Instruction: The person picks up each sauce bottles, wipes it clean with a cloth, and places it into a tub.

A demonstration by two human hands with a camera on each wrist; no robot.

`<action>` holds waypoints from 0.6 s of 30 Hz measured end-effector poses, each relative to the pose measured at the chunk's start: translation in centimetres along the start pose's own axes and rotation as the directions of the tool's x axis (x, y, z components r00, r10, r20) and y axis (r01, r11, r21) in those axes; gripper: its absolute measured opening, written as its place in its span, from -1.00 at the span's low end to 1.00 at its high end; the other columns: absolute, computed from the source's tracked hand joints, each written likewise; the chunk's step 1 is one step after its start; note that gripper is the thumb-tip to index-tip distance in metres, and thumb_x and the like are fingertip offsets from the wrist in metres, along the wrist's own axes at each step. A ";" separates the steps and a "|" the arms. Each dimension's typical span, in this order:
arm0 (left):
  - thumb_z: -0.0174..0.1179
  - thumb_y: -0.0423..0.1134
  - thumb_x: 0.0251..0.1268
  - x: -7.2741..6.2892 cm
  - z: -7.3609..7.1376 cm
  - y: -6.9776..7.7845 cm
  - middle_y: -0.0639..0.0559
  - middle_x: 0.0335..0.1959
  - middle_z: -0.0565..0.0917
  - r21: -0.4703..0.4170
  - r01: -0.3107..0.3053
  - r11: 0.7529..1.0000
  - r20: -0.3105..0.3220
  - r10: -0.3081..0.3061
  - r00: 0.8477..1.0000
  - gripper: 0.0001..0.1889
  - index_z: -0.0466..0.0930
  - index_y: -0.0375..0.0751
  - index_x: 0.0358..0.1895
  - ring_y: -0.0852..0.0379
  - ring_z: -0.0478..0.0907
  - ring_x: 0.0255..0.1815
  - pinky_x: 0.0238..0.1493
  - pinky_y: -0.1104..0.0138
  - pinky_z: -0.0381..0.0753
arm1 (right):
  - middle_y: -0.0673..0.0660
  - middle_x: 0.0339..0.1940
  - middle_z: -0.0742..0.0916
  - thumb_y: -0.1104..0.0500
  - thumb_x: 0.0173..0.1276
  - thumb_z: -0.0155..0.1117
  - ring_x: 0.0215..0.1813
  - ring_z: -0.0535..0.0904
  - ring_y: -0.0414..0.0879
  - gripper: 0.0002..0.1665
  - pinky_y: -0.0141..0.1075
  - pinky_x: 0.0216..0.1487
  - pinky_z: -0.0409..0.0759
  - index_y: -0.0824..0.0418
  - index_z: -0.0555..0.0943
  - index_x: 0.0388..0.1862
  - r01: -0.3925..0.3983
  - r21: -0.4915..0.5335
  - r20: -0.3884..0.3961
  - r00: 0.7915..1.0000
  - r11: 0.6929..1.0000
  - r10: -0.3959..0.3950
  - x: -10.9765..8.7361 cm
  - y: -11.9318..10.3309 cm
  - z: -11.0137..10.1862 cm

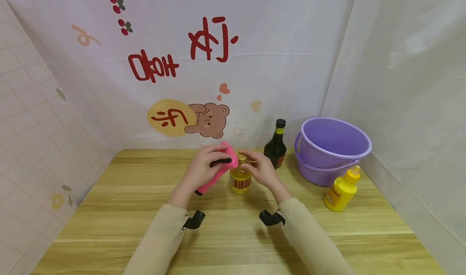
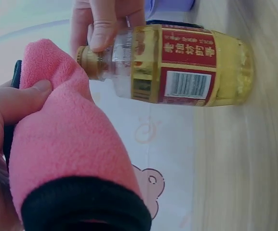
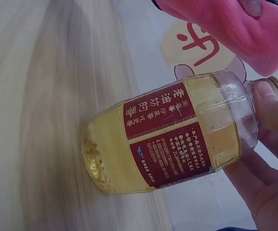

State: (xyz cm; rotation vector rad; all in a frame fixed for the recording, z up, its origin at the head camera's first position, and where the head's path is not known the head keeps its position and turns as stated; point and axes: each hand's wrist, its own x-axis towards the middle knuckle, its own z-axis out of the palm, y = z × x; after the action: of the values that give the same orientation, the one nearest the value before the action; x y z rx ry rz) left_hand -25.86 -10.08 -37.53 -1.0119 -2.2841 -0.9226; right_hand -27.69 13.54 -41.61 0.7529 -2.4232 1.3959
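Observation:
A glass bottle of yellow cooking oil (image 1: 240,182) with a gold cap and a red label stands upright on the wooden table. My right hand (image 1: 263,170) pinches its neck just below the cap, the thumb (image 3: 268,103) on the near side. Bunched in my left hand (image 1: 202,166) is a pink fleecy cloth (image 2: 73,130) with black edging. The left thumb (image 2: 25,98) presses into its folds, and the cloth hangs beside the bottle, its upper end close to the cap (image 2: 89,62).
Behind and right of the oil stands a dark bottle (image 1: 275,149) with a black cap. A purple bucket (image 1: 324,168) is at the back right, with a yellow squeeze bottle (image 1: 341,191) in front. A printed white curtain (image 1: 284,77) hangs along the table's back edge.

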 end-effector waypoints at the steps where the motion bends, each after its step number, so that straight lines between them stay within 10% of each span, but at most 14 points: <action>1: 0.42 -0.47 0.10 0.1 0.2 -0.1 -0.10 0.19 0.62 -0.001 -0.006 1.000 0.004 0.006 1.000 -0.73 0.80 -0.15 -0.11 -0.17 0.48 0.20 0.22 -0.01 0.47 | 0.24 0.17 0.65 0.32 0.31 0.36 0.11 0.61 0.13 -0.49 0.05 0.09 0.61 0.22 0.59 0.26 0.004 -0.002 0.000 1.000 1.000 -0.004 0.1 0.1 0.0; 18: 0.43 -0.53 0.05 -0.4 3.0 -1.7 -0.18 0.19 0.60 -0.093 -0.059 0.994 -0.002 0.059 0.998 -0.71 0.80 -0.20 -0.14 -0.21 0.47 0.23 0.22 -0.01 0.50 | 0.19 0.19 0.63 0.27 0.33 0.35 0.10 0.60 0.09 -0.49 0.04 0.13 0.59 0.13 0.59 0.27 -0.018 -0.013 0.005 1.000 1.000 0.018 0.4 0.9 0.0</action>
State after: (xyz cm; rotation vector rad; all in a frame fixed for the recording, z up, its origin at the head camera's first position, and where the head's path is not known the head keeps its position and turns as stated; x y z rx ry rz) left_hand -27.35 -8.92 -40.46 -1.1127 -2.2171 -1.0116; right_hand -28.54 13.76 -42.10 0.7347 -2.4467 1.3846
